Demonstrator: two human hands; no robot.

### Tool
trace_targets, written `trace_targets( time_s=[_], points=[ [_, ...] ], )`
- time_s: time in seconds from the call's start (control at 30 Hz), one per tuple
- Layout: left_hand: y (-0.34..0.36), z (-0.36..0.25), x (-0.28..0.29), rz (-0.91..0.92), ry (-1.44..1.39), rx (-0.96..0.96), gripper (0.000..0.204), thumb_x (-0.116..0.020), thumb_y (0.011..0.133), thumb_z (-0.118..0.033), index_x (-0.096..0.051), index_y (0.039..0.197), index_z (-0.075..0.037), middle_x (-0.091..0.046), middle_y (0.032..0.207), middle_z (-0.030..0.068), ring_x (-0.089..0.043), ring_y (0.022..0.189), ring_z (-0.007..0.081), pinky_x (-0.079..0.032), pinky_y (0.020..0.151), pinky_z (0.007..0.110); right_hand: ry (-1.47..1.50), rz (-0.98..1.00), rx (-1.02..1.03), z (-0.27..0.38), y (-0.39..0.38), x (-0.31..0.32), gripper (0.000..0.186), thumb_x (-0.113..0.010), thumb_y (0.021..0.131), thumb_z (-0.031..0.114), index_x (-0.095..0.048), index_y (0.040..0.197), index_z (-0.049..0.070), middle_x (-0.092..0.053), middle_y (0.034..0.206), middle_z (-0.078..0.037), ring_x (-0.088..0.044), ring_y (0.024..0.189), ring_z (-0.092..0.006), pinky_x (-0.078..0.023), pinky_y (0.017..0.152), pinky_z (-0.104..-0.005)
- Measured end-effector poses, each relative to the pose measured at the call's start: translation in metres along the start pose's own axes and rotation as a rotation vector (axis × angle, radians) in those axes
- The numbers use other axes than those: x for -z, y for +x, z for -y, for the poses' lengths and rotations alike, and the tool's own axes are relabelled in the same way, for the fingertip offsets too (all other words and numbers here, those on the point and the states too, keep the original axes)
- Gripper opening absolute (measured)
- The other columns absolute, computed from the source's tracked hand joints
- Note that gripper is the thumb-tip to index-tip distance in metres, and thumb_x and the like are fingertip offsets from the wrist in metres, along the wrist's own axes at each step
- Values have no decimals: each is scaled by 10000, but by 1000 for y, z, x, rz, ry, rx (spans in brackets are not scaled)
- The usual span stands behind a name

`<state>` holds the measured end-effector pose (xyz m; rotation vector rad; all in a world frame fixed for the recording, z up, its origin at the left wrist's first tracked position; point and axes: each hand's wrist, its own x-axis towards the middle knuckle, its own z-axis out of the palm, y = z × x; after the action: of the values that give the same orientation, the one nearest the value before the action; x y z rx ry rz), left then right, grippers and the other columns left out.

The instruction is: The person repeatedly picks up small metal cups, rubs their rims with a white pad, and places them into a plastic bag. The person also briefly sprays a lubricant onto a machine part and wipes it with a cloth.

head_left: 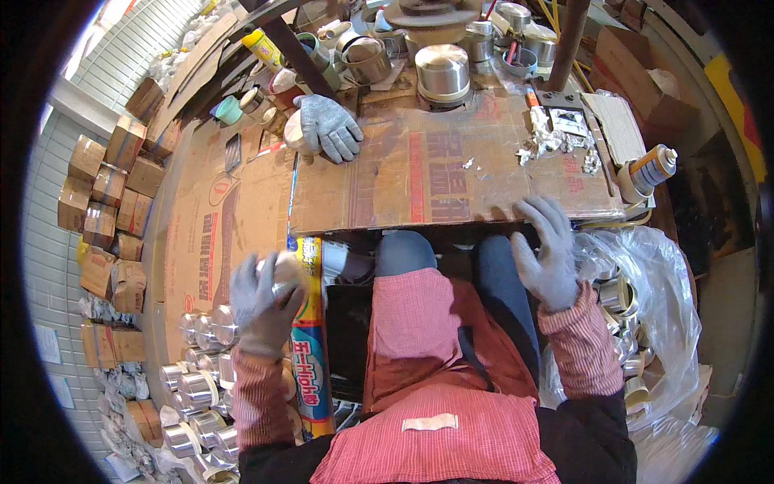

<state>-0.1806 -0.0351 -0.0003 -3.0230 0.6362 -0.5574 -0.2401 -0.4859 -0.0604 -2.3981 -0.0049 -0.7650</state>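
Note:
My left hand (260, 302), in a grey work glove, is closed round a round, shiny metal cup (290, 273), partly hidden by the fingers and slightly blurred. It hovers above several silver metal cups (197, 387) massed at the left. My right hand (550, 254), gloved the same way, is open with fingers spread and nothing in it, at the front edge of the cardboard-covered bench (476, 185). At the far middle, a silver metal cup (443, 71) stands upside down below a round machine head (431, 18). An unworn grey glove (329, 127) lies on the bench.
More metal cups (617, 297) sit in a clear plastic bag (673, 323) at the right. A spray can (651, 169) leans at the bench's right edge, near white scraps (548, 137). Dark posts (568, 44) flank the machine. Cardboard boxes (101, 226) are stacked far left.

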Motion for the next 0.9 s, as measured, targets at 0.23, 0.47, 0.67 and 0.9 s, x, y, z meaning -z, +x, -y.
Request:
trace_targets(
  time_s=[0.23,0.47,0.67,0.9],
  points=[
    [142,-81,-76,-138,-218,-308,748,-853,773,-374,-596,1439,-150,-504,1482,227,-485,1317,457,-407,1102,542,144,-6,159,26,49,-46,432,-736,858,146,-677,1277,59,-643,1337,-168,-559,1282,-428,-429,1120,-514],
    [137,-104,-147,-425,-1008,211,1202,-916,765,-216,-118,1633,17,-309,1589,247,-354,1461,365,-318,1210,482,235,5,62,11,47,-51,409,-720,871,119,-673,1268,36,-663,1313,-180,-589,1258,-423,-443,1109,-503],
    [129,-103,-158,-376,-986,260,1310,-932,737,-132,1,1647,0,-301,1580,231,-393,1432,343,-334,1210,439,402,-96,-78,-19,93,-92,531,-693,948,143,-553,1436,-11,-607,1403,-191,-570,1319,-317,-424,1136,-421],
    [124,-103,-145,-326,-1160,244,1372,-964,712,-169,17,1658,-13,-203,1634,187,-330,1478,299,-326,1222,416,464,-308,-296,-90,206,-171,988,-822,830,388,-334,1566,-54,-414,1551,-300,-405,1452,-430,-346,1202,-491]
  ],
)
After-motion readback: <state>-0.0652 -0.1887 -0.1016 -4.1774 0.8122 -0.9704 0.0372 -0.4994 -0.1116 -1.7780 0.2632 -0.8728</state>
